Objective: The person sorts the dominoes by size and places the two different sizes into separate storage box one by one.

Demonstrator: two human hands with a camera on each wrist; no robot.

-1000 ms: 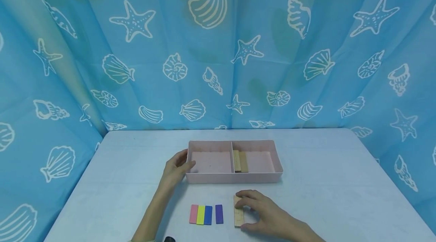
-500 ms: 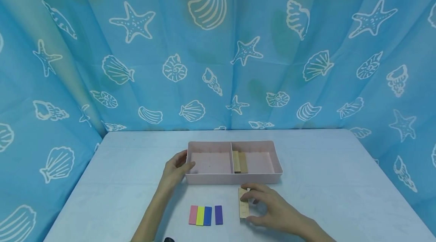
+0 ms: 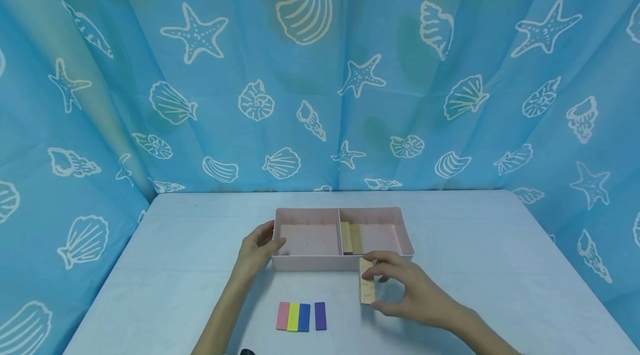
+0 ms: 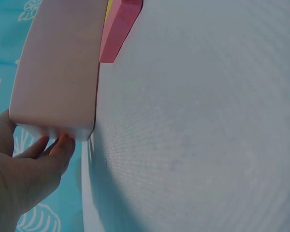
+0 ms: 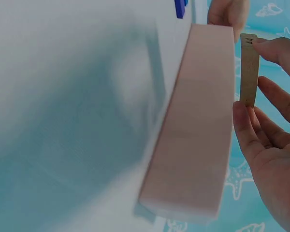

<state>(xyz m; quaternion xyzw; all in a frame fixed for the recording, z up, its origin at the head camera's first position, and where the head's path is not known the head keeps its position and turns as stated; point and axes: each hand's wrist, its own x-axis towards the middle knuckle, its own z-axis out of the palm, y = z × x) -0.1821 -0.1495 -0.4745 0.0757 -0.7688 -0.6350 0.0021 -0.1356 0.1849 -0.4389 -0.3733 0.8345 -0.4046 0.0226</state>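
Note:
My right hand [image 3: 412, 291] pinches a light wooden block [image 3: 367, 288] by its two ends, just in front of the pink two-compartment box [image 3: 310, 264]. In the right wrist view the block [image 5: 249, 72], with small dark marks near one end, is raised beside the box's rim. My left hand [image 3: 256, 249] grips the box's left end, thumb over the rim and fingers along the outside. Two wooden blocks [image 3: 352, 239] lie side by side against the divider in the right compartment. The left compartment holds nothing.
On the white table [image 3: 200, 233] before the box, pink [image 3: 283, 316], yellow [image 3: 293, 317] and blue [image 3: 304, 318] blocks lie together. A purple block [image 3: 320, 316] lies slightly apart on their right. A blue shell-patterned curtain [image 3: 310, 77] hangs around the table.
My right hand has lifted the wooden block off the table and carried it forward and right, up to the box's front wall. My left hand keeps its grip on the box.

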